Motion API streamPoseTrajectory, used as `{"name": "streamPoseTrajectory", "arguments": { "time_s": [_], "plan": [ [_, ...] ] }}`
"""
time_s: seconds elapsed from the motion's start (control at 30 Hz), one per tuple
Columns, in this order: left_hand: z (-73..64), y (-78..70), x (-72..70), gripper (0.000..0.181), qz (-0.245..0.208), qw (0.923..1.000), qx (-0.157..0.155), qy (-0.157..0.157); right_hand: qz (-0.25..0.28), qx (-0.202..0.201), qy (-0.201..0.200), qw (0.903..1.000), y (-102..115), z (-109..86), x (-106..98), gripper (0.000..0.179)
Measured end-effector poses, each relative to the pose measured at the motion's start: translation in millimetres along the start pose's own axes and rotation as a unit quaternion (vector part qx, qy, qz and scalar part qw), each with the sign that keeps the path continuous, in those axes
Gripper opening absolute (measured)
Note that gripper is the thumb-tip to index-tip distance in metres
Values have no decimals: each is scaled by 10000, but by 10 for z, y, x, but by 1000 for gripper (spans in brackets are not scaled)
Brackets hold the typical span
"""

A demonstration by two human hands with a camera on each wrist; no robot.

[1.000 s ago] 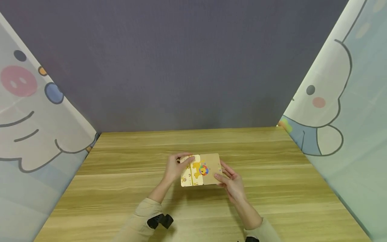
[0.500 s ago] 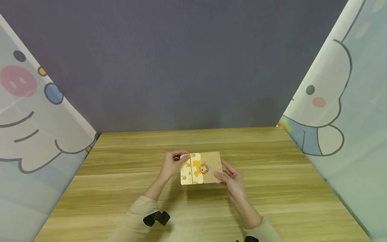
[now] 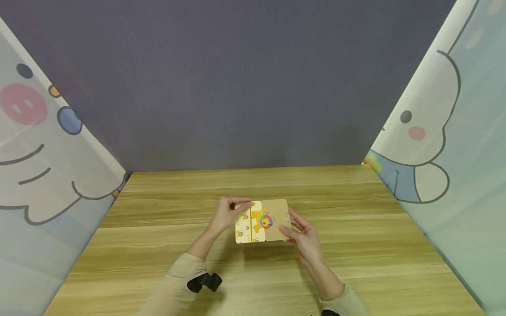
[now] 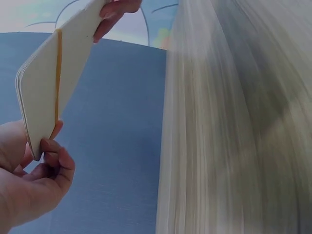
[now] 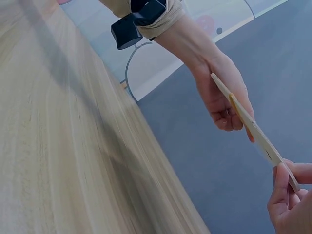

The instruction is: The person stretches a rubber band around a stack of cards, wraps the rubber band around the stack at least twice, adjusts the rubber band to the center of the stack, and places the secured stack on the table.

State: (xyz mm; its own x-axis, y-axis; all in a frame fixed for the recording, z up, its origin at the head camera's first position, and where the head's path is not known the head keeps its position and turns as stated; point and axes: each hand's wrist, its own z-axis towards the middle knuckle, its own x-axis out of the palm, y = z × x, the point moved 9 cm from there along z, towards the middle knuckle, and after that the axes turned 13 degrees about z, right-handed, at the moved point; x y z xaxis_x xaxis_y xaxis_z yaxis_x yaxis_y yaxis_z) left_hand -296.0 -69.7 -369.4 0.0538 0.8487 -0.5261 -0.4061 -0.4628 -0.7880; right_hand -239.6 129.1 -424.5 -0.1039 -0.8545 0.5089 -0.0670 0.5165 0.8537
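A flat, lion-printed board (image 3: 278,213) is held up over the table between both hands. Its left part is cream with small lions, its right part plain tan. A thin yellow-orange band (image 4: 58,78) runs round it across the cream part; layered edges show in the left wrist view. My left hand (image 3: 224,216) pinches the upper left corner, thumb in front, the other fingers partly hidden behind. The thumb tip lies right by the band. My right hand (image 3: 306,241) grips the right edge, thumb on the face and fingers behind it.
Below lies a wood-grain table (image 3: 253,281). A dark grey panel (image 3: 245,87) rises behind its far edge. Cartoon-printed cloths hang at the left (image 3: 39,184) and right (image 3: 454,228). Black wrist cameras sit at both sleeves, such as the left camera (image 3: 204,282).
My left hand has slid a little left and up along the board's top edge, then slightly back right. The right hand keeps its grip; the board has barely moved.
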Motion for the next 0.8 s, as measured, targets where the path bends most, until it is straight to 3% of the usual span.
{"name": "streamPoseTrajectory", "arguments": {
  "time_s": [0.1, 0.2, 0.37, 0.57, 0.8],
  "plan": [
    [7, -11, 17, 18, 166, 9990, -344, 219, -58, 2, -2, 10000, -2, -6, 3, 57],
    [-1, -120, 5, 19, 248, 9979, -456, 382, -55, -1, 21, 10000, -6, -7, 13, 57],
    [-10, -314, -68, 20, 325, 9978, -408, 398, 29, 7, 74, 10000, -9, -1, 28, 58],
    [33, -148, -100, 17, 202, 9995, -241, 32, 103, -36, 93, 9999, 14, 14, 11, 58],
    [-7, -359, -125, 14, 225, 9993, -198, 229, 31, -39, 110, 9999, 23, 7, 19, 58]
  ]
}}
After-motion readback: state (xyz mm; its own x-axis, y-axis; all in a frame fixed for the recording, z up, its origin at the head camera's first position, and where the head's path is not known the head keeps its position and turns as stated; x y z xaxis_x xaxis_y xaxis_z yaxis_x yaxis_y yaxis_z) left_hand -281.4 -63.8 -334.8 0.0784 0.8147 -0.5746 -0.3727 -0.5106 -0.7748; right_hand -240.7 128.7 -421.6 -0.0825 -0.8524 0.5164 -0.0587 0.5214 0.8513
